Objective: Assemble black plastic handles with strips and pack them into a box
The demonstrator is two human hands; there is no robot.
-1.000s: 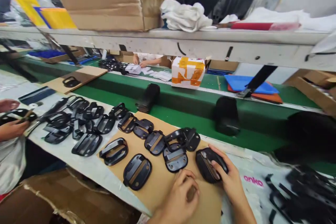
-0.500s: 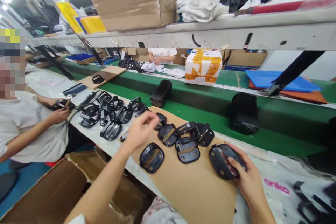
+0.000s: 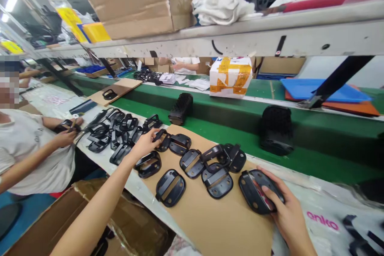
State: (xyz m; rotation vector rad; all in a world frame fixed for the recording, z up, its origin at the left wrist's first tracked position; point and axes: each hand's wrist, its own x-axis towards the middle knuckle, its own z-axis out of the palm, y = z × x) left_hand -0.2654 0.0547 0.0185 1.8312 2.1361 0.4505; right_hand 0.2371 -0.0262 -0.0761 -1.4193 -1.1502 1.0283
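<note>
My left hand reaches to the far left of the cardboard sheet, its fingers on the strap of a black plastic part, a rounded plate with a raised strap and holes. My right hand grips a similar black part by its right side, thumb on top, over the sheet's right edge. Between the hands, several more such parts lie on the cardboard, among them a strapped plate nearest me and another plate that partly overlaps its neighbours.
The cardboard sheet lies on the bench. Left of it is a heap of black parts, with a co-worker beyond. Behind runs a green conveyor carrying dark blocks. A shelf crosses above. An open carton stands below left.
My left hand has moved left and down from above the sheet onto a black part. The right hand keeps its part in nearly the same place. The view has shifted slightly.
</note>
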